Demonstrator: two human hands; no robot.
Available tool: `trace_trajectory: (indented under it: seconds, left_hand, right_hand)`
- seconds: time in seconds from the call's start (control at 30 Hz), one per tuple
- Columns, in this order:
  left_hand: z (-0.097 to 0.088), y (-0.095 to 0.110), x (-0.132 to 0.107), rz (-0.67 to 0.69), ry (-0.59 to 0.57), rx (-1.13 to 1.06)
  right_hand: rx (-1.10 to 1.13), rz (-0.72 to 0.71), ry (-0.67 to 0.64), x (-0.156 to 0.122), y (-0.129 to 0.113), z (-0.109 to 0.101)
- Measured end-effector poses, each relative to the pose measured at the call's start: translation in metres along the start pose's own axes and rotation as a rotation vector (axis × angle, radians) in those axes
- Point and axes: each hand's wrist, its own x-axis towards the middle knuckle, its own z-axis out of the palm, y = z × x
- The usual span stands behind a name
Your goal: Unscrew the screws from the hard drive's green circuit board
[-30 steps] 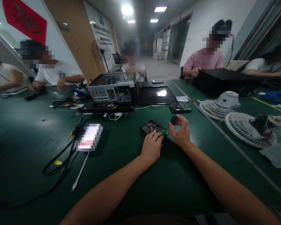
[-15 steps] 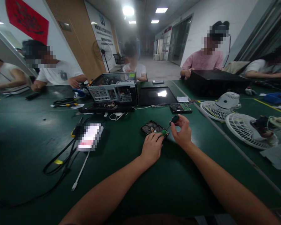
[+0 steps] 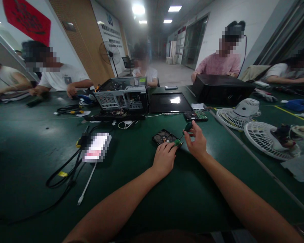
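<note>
A hard drive (image 3: 165, 136) lies on the green tabletop in front of me, its small green circuit board showing at the near right end. My left hand (image 3: 164, 157) grips the near edge of the drive, fingers laid over it and the thumb hidden. In my right hand (image 3: 197, 141) is a screwdriver (image 3: 188, 127) with a dark green handle, pinched between thumb and fingers. Its thin shaft slants down to the circuit board end of the drive; the tip is too small to make out. Beyond, a second hard drive (image 3: 196, 115) lies with its circuit board up.
An open computer case (image 3: 121, 98) and a flat black panel (image 3: 170, 103) stand farther back. Cables (image 3: 58, 168) and a lit phone (image 3: 97, 146) lie left. White fan parts (image 3: 266, 138) are right. Across the table, a person in pink handles a black case (image 3: 223, 88).
Both my hands and the drive stay nearly in place; the screwdriver handle has shifted slightly. Across the table, the black case has moved left with the person in pink.
</note>
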Motion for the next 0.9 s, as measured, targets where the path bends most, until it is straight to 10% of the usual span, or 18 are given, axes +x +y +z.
trace_trajectory:
  seconds: [0.9]
  left_hand:
    - [0.000, 0.000, 0.000, 0.001, -0.011, 0.019]
  right_hand:
    - [-0.066, -0.064, 0.070, 0.006, -0.008, -0.009]
